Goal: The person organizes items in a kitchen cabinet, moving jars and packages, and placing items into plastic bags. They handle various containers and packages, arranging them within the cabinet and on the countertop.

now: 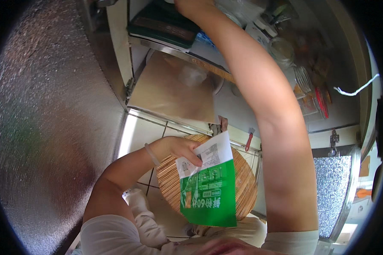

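Observation:
My left hand [185,151] holds a green and white plastic packet [207,191] by its white end, thumb on top; the packet bears printed writing and looks flat. Beneath it is a round slatted mat or stool top [242,178] of bamboo or wood. My right arm reaches far up into an open cabinet, where my right hand [194,6] is cut by the picture's top edge, so its fingers are hidden. Close below that hand lies a dark green box or book [166,27] on the upper shelf.
A brown board or sheet [175,86] rests in the lower cabinet. Glass jars [281,51] and a red-rimmed container [320,102] stand to the right. A red-handled tool [249,142] is at the cabinet's lower edge. Open cabinet doors with silvery lining [330,191] flank both sides; a white string [354,92] hangs right.

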